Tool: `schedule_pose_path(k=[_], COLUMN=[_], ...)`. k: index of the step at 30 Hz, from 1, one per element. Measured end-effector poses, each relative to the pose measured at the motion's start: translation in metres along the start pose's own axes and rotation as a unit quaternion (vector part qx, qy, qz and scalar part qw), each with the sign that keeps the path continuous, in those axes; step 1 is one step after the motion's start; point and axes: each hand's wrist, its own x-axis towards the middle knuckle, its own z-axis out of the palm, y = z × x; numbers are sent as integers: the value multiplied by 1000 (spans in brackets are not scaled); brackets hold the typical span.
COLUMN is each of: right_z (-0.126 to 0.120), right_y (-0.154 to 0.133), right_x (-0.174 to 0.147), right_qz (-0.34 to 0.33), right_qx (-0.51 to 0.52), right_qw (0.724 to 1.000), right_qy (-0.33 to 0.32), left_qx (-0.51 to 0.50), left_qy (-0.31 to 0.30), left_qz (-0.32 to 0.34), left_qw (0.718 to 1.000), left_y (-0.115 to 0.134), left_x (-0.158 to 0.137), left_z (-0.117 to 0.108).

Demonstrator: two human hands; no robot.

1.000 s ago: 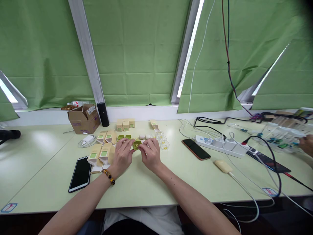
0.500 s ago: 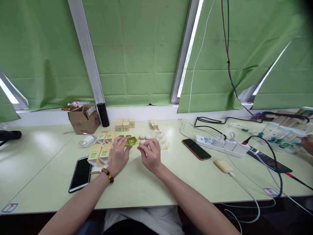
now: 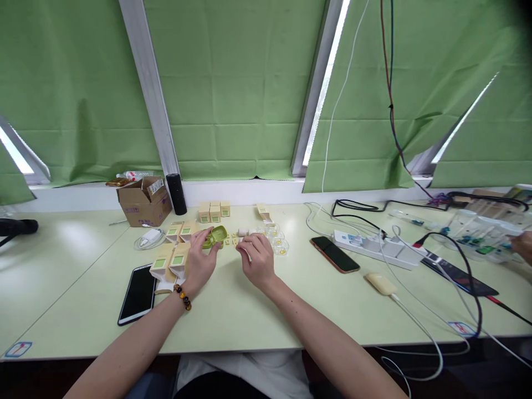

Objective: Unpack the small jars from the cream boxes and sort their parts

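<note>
A small green square cup (image 3: 219, 233) is tilted up in the fingers of my left hand (image 3: 200, 265); more green plastic shows beneath it. My right hand (image 3: 256, 261) is closed in a pinch just to the right, and I cannot make out what lies between the fingertips. Small yellow pieces (image 3: 228, 241) lie on the table between the hands. Behind my right hand is a white cylinder (image 3: 243, 232), partly hidden. Clear round cups (image 3: 279, 245) with yellow bits inside stand to its right.
Small beige boxes with green squares (image 3: 180, 260) stand left of my hands, more boxes (image 3: 214, 213) behind. A phone (image 3: 137, 293) lies at the left, another phone (image 3: 334, 254) and a power strip (image 3: 378, 247) at the right. Another person's hand (image 3: 522, 244) shows at the far right.
The green cup has moved slightly left and tilted up in my left hand, uncovering yellow pieces on the table. My right hand stays pinched in nearly the same place.
</note>
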Motion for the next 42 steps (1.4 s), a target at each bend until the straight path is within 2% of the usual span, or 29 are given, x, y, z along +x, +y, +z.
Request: schedule_pose_path(k=[4,9,13,16,18,24,28,32,35,37,39,42], right_z=[9,25,37,44,46,51,49,36,20,12,6,4], right_y=[20,40,45,45,43,41,40,40,38,35,30,17], right_x=[-4,-11,-10,-6,-3,-5,-6,4,10,6,-5,-23], right_qz=[1,-2,-22,-1,13,36,50,61,55,45,33,4], right_qx=[-44,-126,-188,-221,-230,-239,-243,-218,-191,-169,-140,-87], right_qw=[998,984,955,924,913,902,900,927,952,961,964,952], right_qy=[-54,-125,-229,-312,-337,-359,-358,-299,-232,-212,-225,-295], left_qx=[-83,-173,-241,-278,-300,-377,-399,-423,-452,-470,-480,-488], left_qy=[6,-15,-32,-36,-37,-44,-42,-45,-51,-60,-76,-99], left_qz=[-67,-135,-205,-241,-256,-305,-323,-342,-364,-378,-386,-383], left_qw=[994,976,948,929,918,874,857,838,813,795,784,778], left_y=[-10,-9,-2,3,6,10,10,9,8,7,7,7], left_x=[1,4,6,7,8,6,6,7,6,5,4,3], left_z=[4,8,10,9,8,7,7,7,7,7,7,5])
